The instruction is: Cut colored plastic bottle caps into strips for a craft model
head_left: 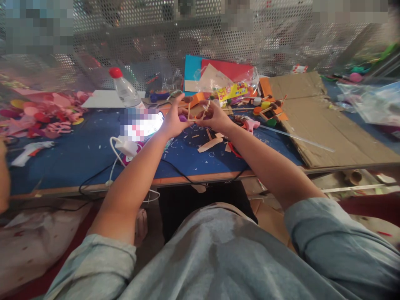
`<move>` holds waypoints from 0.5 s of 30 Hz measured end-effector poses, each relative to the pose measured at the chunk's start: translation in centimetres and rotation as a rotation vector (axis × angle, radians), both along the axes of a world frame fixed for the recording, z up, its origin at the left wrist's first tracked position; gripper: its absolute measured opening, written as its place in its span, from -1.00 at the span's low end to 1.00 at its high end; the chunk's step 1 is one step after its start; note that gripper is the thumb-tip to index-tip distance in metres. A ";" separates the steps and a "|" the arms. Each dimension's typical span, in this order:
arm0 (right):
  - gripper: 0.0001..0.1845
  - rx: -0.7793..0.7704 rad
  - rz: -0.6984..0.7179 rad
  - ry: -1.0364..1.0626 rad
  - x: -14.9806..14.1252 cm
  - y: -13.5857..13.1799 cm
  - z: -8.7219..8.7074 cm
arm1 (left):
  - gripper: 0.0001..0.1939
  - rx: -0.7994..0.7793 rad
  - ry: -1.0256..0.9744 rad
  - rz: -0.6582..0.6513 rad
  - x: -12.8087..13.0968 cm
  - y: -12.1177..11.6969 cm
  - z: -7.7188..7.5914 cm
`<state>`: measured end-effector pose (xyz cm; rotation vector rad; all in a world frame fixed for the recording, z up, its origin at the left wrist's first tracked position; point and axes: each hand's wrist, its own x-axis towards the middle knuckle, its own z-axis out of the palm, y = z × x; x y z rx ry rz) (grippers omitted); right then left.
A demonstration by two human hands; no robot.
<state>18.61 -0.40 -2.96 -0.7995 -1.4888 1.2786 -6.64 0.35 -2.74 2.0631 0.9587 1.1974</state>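
Observation:
My left hand (173,121) and my right hand (215,118) meet above the blue table, pinching a small frame of thin wooden sticks (189,111) between them. Two sticks rise from a crosspiece, one by each hand, and the right one leans. Fingers cover part of the joints. A round purple thing (182,118) shows beside my left fingers. Below the hands lie loose tan strips (210,145). A pink glue gun (251,124) rests near my right forearm, and a lit phone (145,127) is left of my left hand.
A red-capped bottle (126,93), a white plug (127,146) and cables stand left. Paint pots (265,105) and coloured paper (231,68) lie behind. Cardboard (337,125) covers the right side. Pink cutouts (46,109), a white glue gun (29,153) and another person's arm (3,175) are far left.

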 end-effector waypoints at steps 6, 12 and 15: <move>0.04 -0.030 0.005 0.003 0.0 -0.1 0.0 | 0.16 0.046 0.027 0.009 0.1 -0.5 0.7; 0.00 -0.040 -0.017 -0.024 -0.1 -0.3 0.2 | 0.10 0.062 0.033 0.040 0.3 -0.7 0.7; -0.03 -0.061 -0.010 -0.007 -0.2 -0.5 0.3 | 0.06 0.057 0.018 0.047 0.4 -0.7 0.7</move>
